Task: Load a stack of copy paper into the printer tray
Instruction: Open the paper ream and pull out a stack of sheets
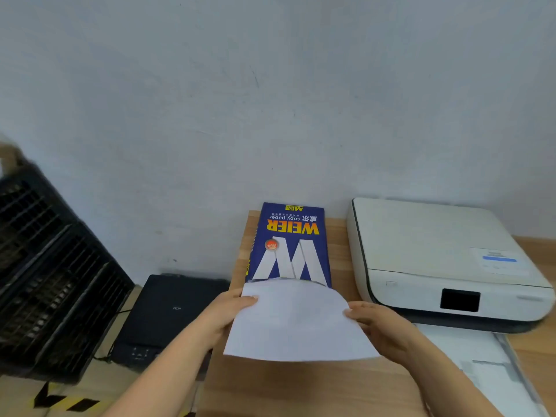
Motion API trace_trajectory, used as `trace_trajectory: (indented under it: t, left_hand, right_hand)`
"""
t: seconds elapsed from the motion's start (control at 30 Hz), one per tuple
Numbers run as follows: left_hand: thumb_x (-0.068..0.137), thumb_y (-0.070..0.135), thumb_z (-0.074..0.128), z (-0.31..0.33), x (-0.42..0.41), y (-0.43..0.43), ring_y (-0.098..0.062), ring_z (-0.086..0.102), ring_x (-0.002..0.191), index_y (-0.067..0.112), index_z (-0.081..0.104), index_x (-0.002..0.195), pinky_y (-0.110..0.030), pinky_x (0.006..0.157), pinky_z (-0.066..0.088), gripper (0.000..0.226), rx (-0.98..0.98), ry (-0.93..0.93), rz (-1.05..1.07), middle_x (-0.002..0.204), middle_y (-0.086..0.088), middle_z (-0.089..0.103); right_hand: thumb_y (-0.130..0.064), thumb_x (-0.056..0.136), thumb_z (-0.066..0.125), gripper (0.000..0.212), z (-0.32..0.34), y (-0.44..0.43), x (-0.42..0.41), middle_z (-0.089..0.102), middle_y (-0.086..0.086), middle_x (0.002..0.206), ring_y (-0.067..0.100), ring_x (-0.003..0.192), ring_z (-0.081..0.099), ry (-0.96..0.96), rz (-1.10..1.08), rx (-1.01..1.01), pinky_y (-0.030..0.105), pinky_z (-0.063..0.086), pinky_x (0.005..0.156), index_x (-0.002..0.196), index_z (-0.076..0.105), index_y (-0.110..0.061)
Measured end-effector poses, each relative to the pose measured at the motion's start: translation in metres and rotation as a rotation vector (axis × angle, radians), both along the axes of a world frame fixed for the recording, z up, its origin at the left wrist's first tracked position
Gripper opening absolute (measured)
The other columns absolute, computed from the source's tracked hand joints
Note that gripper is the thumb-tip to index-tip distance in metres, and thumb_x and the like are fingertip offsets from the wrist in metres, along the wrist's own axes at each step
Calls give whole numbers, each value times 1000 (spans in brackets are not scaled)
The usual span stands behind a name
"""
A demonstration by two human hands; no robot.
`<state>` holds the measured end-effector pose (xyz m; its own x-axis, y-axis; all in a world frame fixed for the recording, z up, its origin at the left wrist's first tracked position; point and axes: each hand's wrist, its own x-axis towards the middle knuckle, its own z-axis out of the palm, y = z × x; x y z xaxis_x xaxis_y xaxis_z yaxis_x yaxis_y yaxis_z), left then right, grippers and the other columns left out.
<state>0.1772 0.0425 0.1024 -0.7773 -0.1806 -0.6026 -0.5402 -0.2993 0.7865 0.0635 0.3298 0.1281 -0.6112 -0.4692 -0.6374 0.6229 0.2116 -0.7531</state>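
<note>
A blue ream pack of copy paper lies on the wooden table, its near end torn open. A white stack of sheets sticks out of that open end and bows upward. My left hand grips the stack's left edge, and my right hand grips its right edge. The white printer stands to the right of the pack. Its pulled-out paper tray reaches toward me at the lower right, with white paper lying in it.
A black flat device sits lower down to the left of the table, with a cable beside it. Black slatted crates are stacked at the far left. Yellow-black tape marks the floor. A pale wall stands behind.
</note>
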Motion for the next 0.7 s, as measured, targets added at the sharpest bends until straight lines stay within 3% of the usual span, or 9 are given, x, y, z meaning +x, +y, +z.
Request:
trace_trajectory:
  t: [0.1, 0.3, 0.43, 0.57, 0.63, 0.7]
  left_hand:
    - [89, 18, 62, 19, -8, -2, -25, 69, 98, 19, 65, 111, -47, 92, 52, 23, -58, 106, -3, 107, -4, 73]
    - [90, 21, 61, 38, -24, -5, -19, 67, 102, 20, 59, 120, -41, 91, 52, 30, -97, 285, 106, 115, 0, 69]
    - [92, 21, 58, 32, -27, 3, -16, 65, 101, 22, 57, 120, -33, 83, 53, 28, -180, 296, 163, 114, 1, 66]
    - [96, 23, 51, 13, -19, 13, -7, 60, 105, 27, 52, 125, -30, 91, 48, 30, -295, 292, 124, 118, 9, 63]
    - [97, 22, 49, 5, -12, 20, -4, 57, 106, 28, 49, 125, -27, 91, 46, 28, -312, 284, 129, 118, 11, 61]
    - [97, 21, 48, -4, -6, 24, -6, 56, 111, 28, 46, 130, -29, 95, 45, 34, -327, 277, 144, 122, 12, 59]
  right_hand:
    - [-1, 85, 58, 23, 12, -6, -10, 72, 18, 104, 29, 92, 67, 67, 26, 4, 33, 56, 72, 107, 65, 2]
    - [2, 82, 62, 25, 17, -24, -21, 72, 13, 103, 28, 91, 71, 361, -18, 81, 40, 57, 82, 104, 62, -8]
    - [-8, 85, 64, 10, 2, -35, -12, 74, 6, 93, 20, 86, 71, 562, -60, 215, 33, 57, 79, 94, 65, -12]
    - [-10, 80, 68, 14, -25, -37, 2, 72, -5, 81, 14, 79, 68, 724, -58, 388, 39, 56, 78, 81, 64, -23]
    - [-7, 80, 67, 18, -39, -36, 11, 71, -6, 79, 11, 78, 67, 761, -52, 418, 33, 56, 75, 78, 63, -24]
    - [-4, 81, 65, 20, -47, -36, 22, 71, -6, 79, 6, 76, 66, 781, -59, 415, 18, 52, 68, 78, 63, -23]
